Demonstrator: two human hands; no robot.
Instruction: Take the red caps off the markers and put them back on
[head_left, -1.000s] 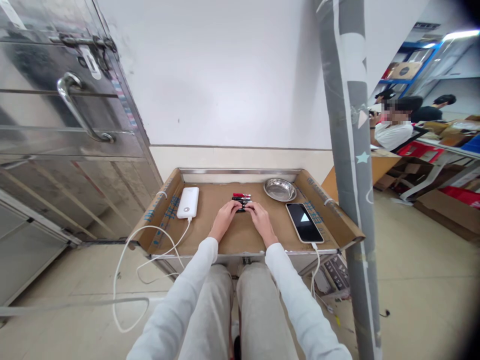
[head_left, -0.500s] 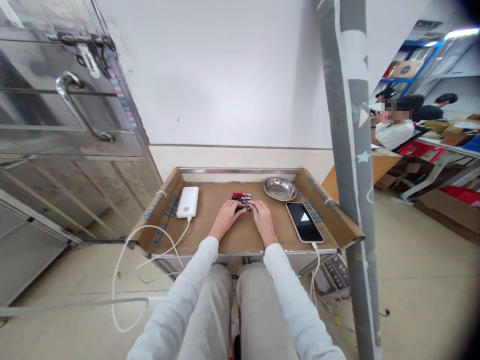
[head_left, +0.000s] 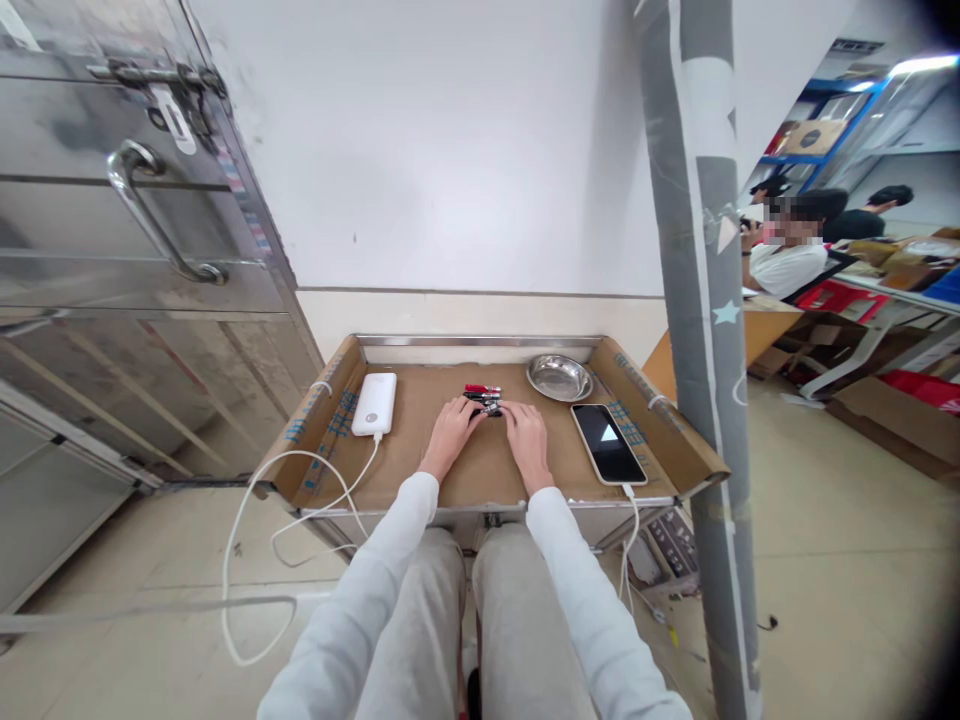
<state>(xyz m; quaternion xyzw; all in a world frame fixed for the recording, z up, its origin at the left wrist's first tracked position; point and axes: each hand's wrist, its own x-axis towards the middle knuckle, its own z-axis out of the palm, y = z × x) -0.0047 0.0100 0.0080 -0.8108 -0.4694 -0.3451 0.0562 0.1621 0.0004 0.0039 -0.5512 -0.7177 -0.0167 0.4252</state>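
Observation:
Several markers lie side by side near the middle of the cardboard-lined table [head_left: 480, 482]. The farthest is a red marker [head_left: 481, 389]; the nearer ones are black markers [head_left: 480, 398]. My left hand [head_left: 451, 432] has its fingers closed on the left end of the nearest black marker. At that marker's right end my right hand [head_left: 526, 436] pinches with thumb and fingertips. The fingertips partly cover the nearest marker.
A white power bank [head_left: 374, 404] with a cable lies at the left. To the right are a round metal dish [head_left: 559, 378] and a phone [head_left: 609, 444] with a cable. A grey wrapped pole [head_left: 709, 330] stands right of the table. People sit farther off.
The nearest black marker is slightly raised and tilted between my fingertips. Both hands have stayed in nearly the same place.

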